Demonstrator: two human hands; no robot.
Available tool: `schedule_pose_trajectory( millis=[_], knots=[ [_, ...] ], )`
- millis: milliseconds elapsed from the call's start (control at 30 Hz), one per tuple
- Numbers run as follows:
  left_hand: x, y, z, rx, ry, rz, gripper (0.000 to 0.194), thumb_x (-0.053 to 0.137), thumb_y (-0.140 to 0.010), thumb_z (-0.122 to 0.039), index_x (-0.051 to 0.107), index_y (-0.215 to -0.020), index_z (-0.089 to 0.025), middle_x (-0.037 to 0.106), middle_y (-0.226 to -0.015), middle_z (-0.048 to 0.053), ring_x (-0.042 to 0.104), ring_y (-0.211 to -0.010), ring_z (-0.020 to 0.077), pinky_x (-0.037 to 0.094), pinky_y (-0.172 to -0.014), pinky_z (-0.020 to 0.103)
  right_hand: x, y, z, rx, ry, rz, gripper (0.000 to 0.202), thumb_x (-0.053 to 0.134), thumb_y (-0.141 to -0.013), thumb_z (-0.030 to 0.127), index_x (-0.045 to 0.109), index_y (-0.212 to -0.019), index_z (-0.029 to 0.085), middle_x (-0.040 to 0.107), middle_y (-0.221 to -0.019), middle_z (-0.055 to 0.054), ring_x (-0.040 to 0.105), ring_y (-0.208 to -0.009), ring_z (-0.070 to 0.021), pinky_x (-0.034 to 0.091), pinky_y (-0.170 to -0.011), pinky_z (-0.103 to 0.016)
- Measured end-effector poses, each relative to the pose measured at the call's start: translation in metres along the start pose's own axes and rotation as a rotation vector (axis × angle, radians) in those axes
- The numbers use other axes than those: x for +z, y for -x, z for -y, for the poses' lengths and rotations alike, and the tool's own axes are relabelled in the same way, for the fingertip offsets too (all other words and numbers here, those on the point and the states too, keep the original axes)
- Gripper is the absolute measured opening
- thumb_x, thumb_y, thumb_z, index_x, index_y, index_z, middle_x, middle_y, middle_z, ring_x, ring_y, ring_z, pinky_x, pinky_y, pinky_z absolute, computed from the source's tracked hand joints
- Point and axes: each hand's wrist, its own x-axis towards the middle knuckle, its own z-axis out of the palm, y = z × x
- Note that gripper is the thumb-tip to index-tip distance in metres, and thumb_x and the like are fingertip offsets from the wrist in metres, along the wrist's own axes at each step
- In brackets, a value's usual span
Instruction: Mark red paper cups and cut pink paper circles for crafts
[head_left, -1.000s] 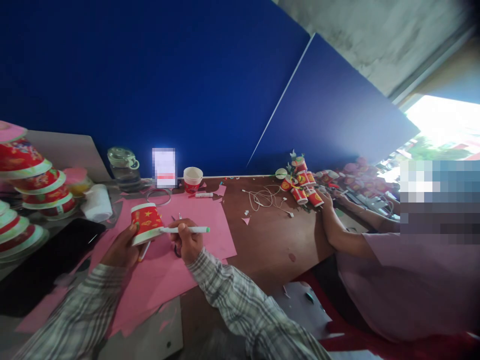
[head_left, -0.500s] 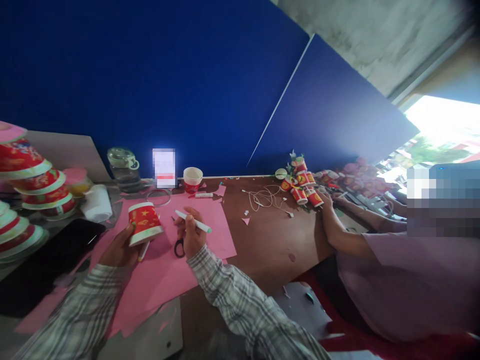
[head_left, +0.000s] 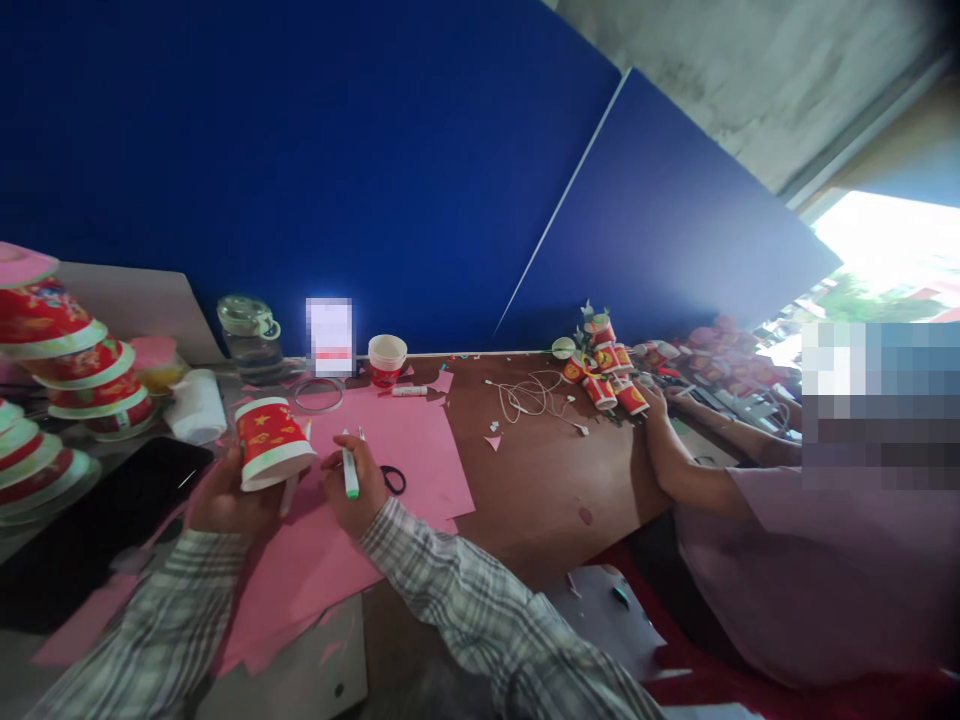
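Observation:
My left hand (head_left: 229, 497) is wrapped round a red paper cup (head_left: 271, 440) with a white rim and yellow stars, tilted with its rim low. A pale stick-like thing pokes out under the cup beside that hand. Between the fingers of my right hand (head_left: 354, 492) is a white marker (head_left: 350, 473), its green end pointing down. Just right of this hand, black-handled scissors (head_left: 393, 480) lie on pink paper (head_left: 431, 455). The right hand is close to the cup, with a small gap between them.
Stacked red cups (head_left: 75, 345) and a black phone (head_left: 112, 520) are at left. Behind the paper stand a water jug (head_left: 251, 345), a blurred-out screen (head_left: 330, 338) and another cup (head_left: 386, 362). White cables (head_left: 525, 397) lie mid-table. At right, a person's hands (head_left: 656, 405) are near joined cups (head_left: 611, 370).
My left hand has shifted the cup slightly left. My right hand has moved left towards it, and the marker has swung from slanting to nearly upright. More of the scissors' handles now shows.

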Motion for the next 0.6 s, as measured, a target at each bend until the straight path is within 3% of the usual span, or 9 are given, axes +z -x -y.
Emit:
schedule_pose_trajectory(
  millis=[167, 267, 467, 600],
  knots=[
    [0.001, 0.004, 0.002, -0.009, -0.038, -0.018, 0.069, 0.044, -0.072, -0.041, 0.017, -0.133, -0.022, 0.062, -0.099, 0.009, 0.057, -0.086, 0.021, 0.048, -0.069, 0.034, 0.007, 0.009, 0.006, 0.045, 0.039, 0.068, 0.05, 0.052, -0.072, 0.025, 0.034, -0.119, 0.022, 0.058, -0.09, -0.005, 0.06, -0.065, -0.0148, 0.049, -0.063, -0.03],
    [-0.002, 0.004, 0.006, -0.048, -0.048, 0.054, 0.068, 0.043, -0.072, -0.043, 0.016, -0.133, -0.027, 0.062, -0.098, 0.008, 0.058, -0.084, 0.0225, 0.049, -0.065, 0.035, 0.01, 0.012, 0.009, 0.068, 0.058, 0.083, 0.056, 0.056, -0.071, 0.028, 0.031, -0.121, 0.022, 0.058, -0.093, -0.006, 0.062, -0.067, -0.0165, 0.05, -0.064, -0.032],
    [-0.009, 0.001, 0.018, -0.134, -0.053, 0.155, 0.065, 0.039, -0.072, -0.047, 0.024, -0.13, -0.023, 0.062, -0.099, 0.009, 0.057, -0.086, 0.0224, 0.048, -0.067, 0.035, 0.011, 0.012, 0.004, 0.101, 0.204, -0.014, 0.062, 0.062, -0.065, 0.026, 0.035, -0.12, 0.019, 0.058, -0.095, -0.007, 0.061, -0.081, -0.0214, 0.048, -0.075, -0.035],
    [-0.006, 0.003, 0.022, -0.076, -0.093, 0.165, 0.059, 0.042, -0.072, -0.043, 0.032, -0.126, -0.022, 0.063, -0.094, 0.009, 0.058, -0.084, 0.0226, 0.047, -0.069, 0.038, 0.012, 0.008, -0.001, 0.135, 0.114, -0.012, 0.059, 0.058, -0.063, 0.018, 0.037, -0.118, 0.019, 0.056, -0.086, -0.004, 0.056, -0.065, -0.016, 0.047, -0.062, -0.028]
  ],
)
